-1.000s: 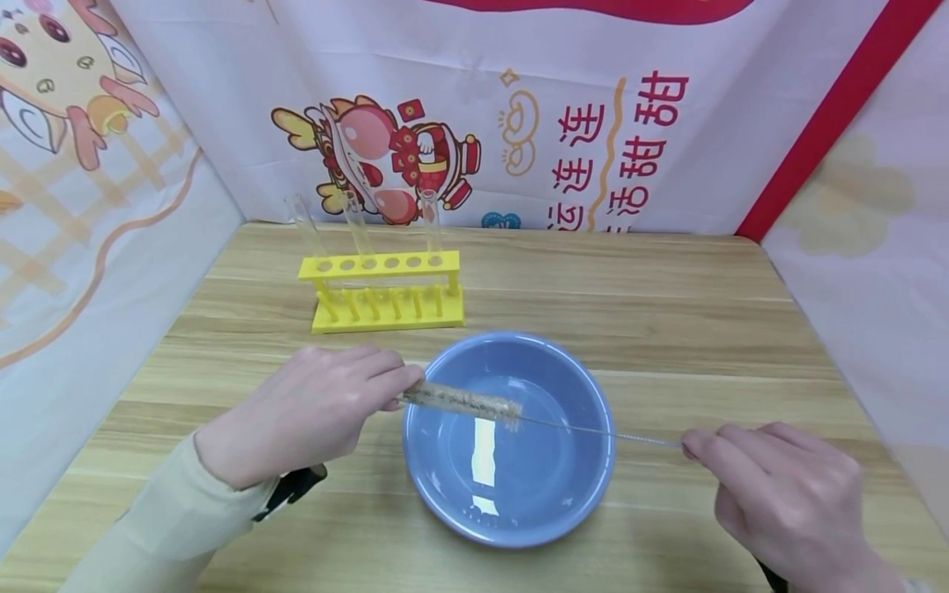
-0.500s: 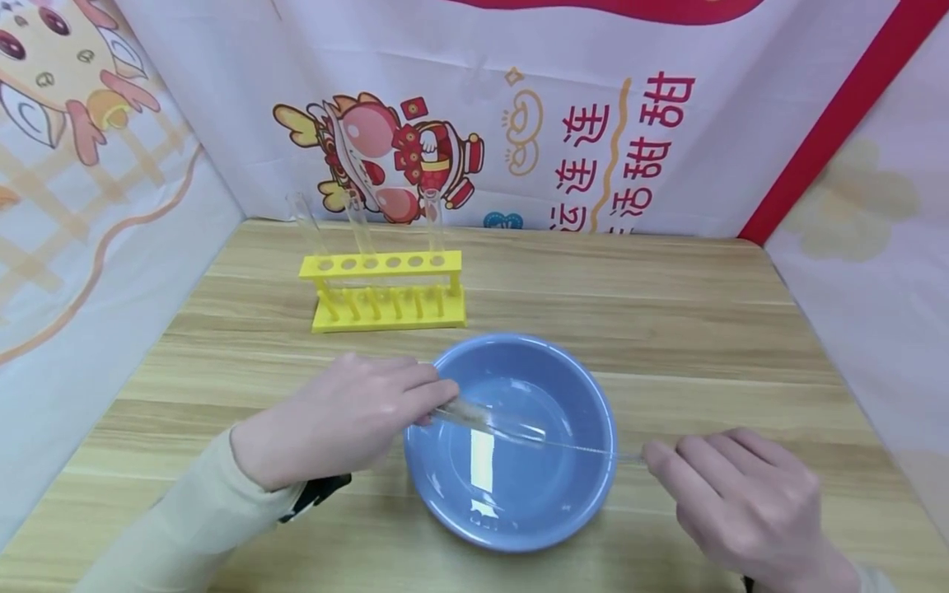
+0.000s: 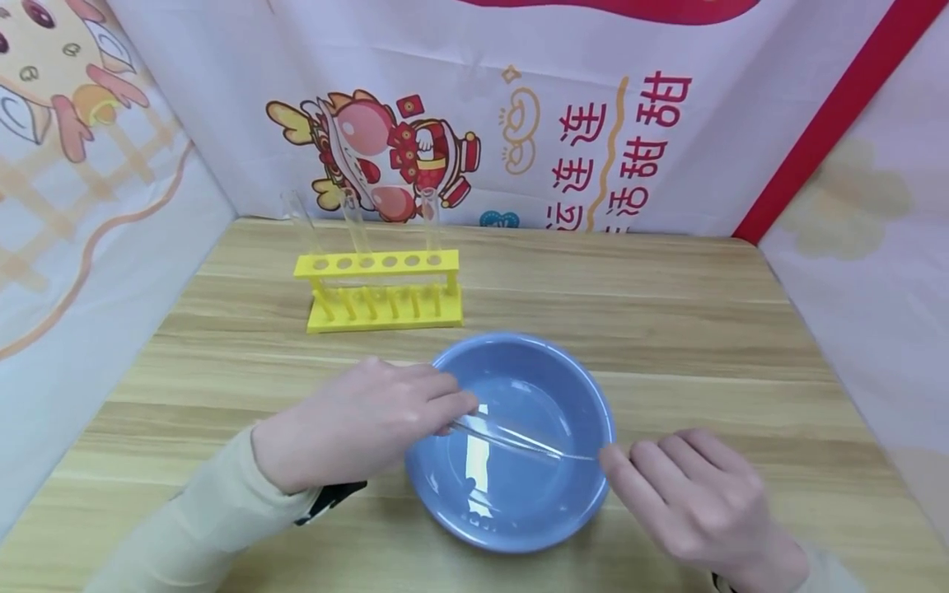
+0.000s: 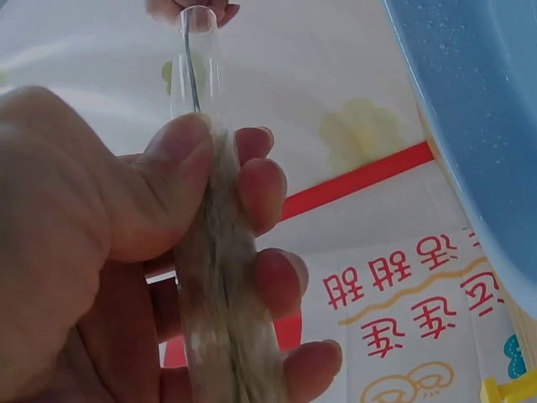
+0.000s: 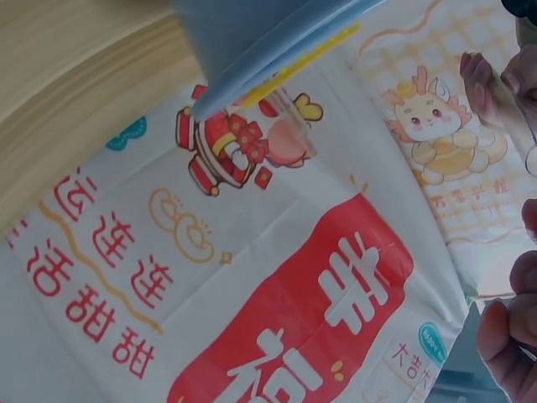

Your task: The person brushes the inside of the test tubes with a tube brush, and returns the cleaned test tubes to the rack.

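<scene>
My left hand [image 3: 363, 428] grips a clear glass test tube [image 3: 504, 436], tilted over the blue basin [image 3: 511, 539]. Inside the tube, the pale bristles of a test tube brush [image 4: 222, 269] sit deep within the part my left fingers wrap, as the left wrist view shows. Its thin twisted wire [image 3: 582, 457] comes out of the tube's mouth. My right hand [image 3: 689, 502] pinches the wire's end near the basin's right rim, close to the tube mouth. In the right wrist view only some right fingers [image 5: 503, 336] show at the edge.
Behind the basin on the wooden table [image 3: 667, 329] stands a yellow test tube rack [image 3: 385, 323]. Three clear test tubes [image 3: 356, 226] lean in it. Printed white cloth [image 3: 474, 107] hangs along the back and sides.
The brush has slid from the tube's mouth deep into the tube. My right hand has come left, nearer the mouth, while my left hand has shifted right over the basin.
</scene>
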{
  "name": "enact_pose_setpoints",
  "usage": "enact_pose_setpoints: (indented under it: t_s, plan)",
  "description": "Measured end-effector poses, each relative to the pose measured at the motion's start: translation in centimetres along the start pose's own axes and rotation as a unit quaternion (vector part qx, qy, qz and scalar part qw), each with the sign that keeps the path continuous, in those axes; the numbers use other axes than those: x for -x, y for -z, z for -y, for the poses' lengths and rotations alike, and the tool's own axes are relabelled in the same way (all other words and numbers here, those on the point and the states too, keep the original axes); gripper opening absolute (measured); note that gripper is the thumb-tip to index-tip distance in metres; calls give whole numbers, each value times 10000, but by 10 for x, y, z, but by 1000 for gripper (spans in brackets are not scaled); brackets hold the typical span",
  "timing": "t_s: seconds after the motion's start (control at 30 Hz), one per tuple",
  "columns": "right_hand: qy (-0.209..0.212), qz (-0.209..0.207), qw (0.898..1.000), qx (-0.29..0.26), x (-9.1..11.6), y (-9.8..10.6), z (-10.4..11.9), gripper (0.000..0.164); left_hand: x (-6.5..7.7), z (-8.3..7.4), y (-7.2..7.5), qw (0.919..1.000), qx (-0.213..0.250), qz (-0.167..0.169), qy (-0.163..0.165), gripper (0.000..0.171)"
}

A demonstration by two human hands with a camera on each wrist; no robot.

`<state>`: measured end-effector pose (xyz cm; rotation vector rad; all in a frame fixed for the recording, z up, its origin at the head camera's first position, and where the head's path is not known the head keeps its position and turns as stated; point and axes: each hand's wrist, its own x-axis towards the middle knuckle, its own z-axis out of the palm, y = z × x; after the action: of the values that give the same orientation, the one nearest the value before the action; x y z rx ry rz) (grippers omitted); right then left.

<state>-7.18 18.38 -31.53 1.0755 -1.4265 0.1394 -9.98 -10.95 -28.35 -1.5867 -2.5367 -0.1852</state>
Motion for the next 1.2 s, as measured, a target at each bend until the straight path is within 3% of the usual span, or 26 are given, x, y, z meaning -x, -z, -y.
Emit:
enact_pose_setpoints:
  t_s: [0.17, 0.33, 0.4, 0.53, 0.7, 0.83, 0.87, 0.97, 1.2]
  plan:
    - [-142, 299, 9993, -176, -3, -3, 8, 25, -1, -3, -1, 9999, -103, -23, -35, 35]
    - [-802, 931, 9915, -425, 5, 3, 13, 27, 2, -4, -5, 9994, -257, -226, -81, 36]
    - [-1295, 1481, 9781, -673, 10, 9, 16, 32, 3, -5, -7, 9985, -420, -325, -101, 35]
    - [-2291, 2465, 9315, -1383, 20, 20, 22, 31, 7, -7, -12, 9956, -775, -525, -104, 29]
    - [-3043, 2923, 8808, -2148, 25, 24, 21, 34, 12, -9, -13, 9939, -910, -627, -52, 29]
    - [-3594, 3172, 8291, -2877, 23, 30, 17, 39, 16, -9, -12, 9925, -979, -725, -65, 33]
    - [-3667, 3157, 8212, -3024, 23, 31, 15, 41, 17, -8, -11, 9925, -971, -741, -52, 34]
    - [-3786, 3123, 8081, -3258, 25, 33, 12, 43, 20, -5, -10, 9938, -877, -683, 57, 37]
    - [-3871, 3118, 8017, -3320, 24, 38, 9, 45, 27, -3, -7, 9935, -897, -683, 125, 39]
